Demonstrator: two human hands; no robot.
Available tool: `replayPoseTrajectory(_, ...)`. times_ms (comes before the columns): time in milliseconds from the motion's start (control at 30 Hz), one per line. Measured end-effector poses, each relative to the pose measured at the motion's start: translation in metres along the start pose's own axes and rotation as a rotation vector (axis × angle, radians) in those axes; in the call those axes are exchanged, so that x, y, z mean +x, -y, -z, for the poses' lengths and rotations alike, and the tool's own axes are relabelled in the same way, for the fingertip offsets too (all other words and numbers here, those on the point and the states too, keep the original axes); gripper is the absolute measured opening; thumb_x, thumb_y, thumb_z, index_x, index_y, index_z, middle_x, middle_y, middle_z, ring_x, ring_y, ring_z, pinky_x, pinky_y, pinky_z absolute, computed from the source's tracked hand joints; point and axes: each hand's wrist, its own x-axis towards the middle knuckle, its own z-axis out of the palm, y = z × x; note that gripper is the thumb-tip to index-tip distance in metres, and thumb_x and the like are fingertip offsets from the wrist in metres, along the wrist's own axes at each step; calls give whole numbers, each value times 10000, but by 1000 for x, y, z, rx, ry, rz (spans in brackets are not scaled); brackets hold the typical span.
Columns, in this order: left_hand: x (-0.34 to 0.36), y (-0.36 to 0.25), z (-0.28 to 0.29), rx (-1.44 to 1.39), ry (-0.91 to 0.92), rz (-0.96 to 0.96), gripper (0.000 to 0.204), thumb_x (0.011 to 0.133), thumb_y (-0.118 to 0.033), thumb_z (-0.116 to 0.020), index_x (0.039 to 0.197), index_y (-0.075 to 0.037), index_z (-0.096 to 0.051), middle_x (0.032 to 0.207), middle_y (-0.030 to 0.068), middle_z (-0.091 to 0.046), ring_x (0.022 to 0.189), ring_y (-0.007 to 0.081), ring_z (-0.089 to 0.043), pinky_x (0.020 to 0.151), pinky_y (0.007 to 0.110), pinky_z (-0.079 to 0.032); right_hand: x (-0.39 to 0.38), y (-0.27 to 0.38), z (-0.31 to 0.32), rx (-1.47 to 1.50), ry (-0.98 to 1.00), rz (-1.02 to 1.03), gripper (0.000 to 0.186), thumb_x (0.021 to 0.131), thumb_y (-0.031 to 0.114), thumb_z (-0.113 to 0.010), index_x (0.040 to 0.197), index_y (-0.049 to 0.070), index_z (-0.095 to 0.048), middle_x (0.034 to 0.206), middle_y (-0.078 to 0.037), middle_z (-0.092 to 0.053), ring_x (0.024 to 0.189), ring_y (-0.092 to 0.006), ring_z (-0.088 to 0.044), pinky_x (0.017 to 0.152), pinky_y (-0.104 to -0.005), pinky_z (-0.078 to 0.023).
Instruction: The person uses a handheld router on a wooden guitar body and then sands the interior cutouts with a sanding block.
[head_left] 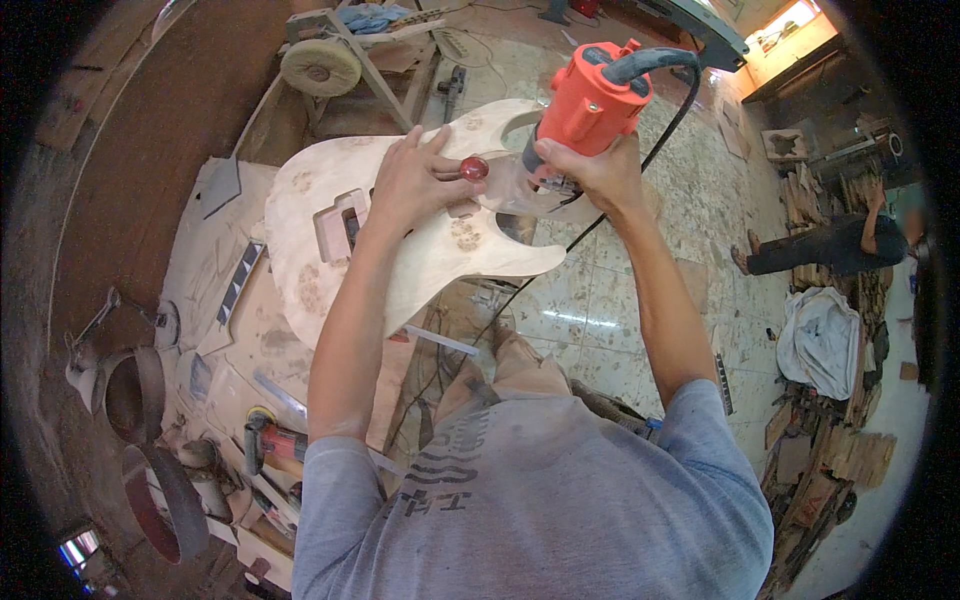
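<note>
A pale unfinished wooden guitar body (330, 215) with cut-out cavities lies on the dusty workbench (215, 300). My left hand (420, 180) presses flat on its middle, fingers spread, a large red ring on one finger. My right hand (590, 170) grips the base of an orange trim router (590, 100), which stands upright on the body's upper horn. The router's black cable (560, 255) runs down past the body toward the floor.
A second orange power tool (270, 443) lies at the bench's near left. Round metal pans (135, 390) sit further left. A buffing wheel (320, 65) stands beyond the bench. At right another person (840, 245) sits on the tiled floor among wood scraps and a white cloth (820, 335).
</note>
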Motion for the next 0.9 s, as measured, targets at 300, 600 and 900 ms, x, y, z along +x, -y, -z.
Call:
replayPoseTrajectory(300,1,-4,-4,-10,-36,3,456,752,-547,-847,1133,-298,-832,1558,113,-552,1504,430,-393,1231,483,-318,11,-28,13,-4,97,-98,764,731,156,-922,1401,52,-571,1214,-76,-685,1058,-183,-696,891,-353,-611)
replayPoseTrajectory(600,5,2,-6,-196,-48,121,396,804,-468,-817,1110,-216,-837,1531,168,-562,1513,384,-408,1226,455,-341,32,-49,-3,58,53,-11,584,708,322,-938,1173,57,-703,1032,-65,-761,878,-169,-736,806,-342,-600)
replayPoseTrajectory(900,2,4,0,-25,-59,106,353,842,-503,-785,1086,-254,-844,1585,99,-518,1558,377,-327,1293,579,-78,23,-21,-12,-15,71,-110,523,685,391,-943,1037,55,-750,922,-56,-780,845,-176,-748,795,-337,-594)
